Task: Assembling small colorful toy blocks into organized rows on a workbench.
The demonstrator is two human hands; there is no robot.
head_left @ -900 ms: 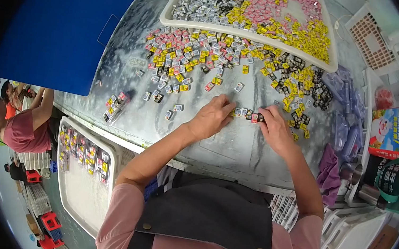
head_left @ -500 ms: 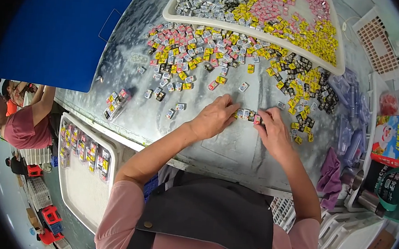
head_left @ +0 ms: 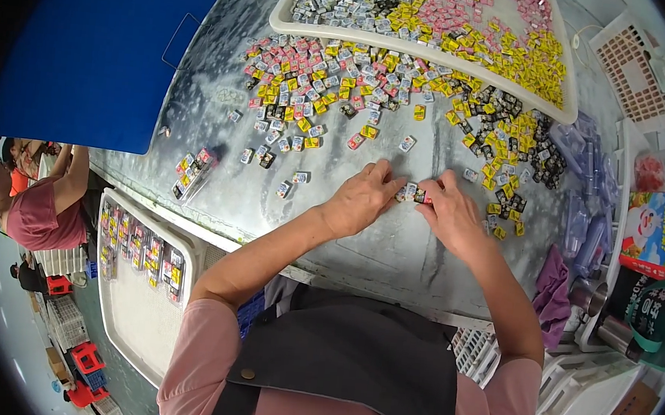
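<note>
Between my two hands lies a short row of small wrapped pieces [head_left: 410, 192], white, dark and pink, on the grey tabletop. My left hand [head_left: 361, 198] pinches the row's left end, its fingers covering part of it. At the right end, my right hand [head_left: 452, 214] grips the row between thumb and fingers. Loose pieces in pink, yellow, white and black spread over the table [head_left: 330, 239] beyond my hands. A yellow and black heap [head_left: 512, 144] lies to the right of them. To the left rests a clear pack filled with such pieces [head_left: 195, 172].
A large white tray [head_left: 433, 56] full of pieces stands at the back. Clear plastic cases [head_left: 588, 174] and a purple cloth [head_left: 553, 294] lie at the right. Another white tray [head_left: 132, 332] holds filled packs at lower left. A blue panel [head_left: 101, 45] and a co-worker [head_left: 48, 206] are on the left.
My hands have come closer together around the row, and less of it shows between them. My right fingers have shifted slightly left at its end.
</note>
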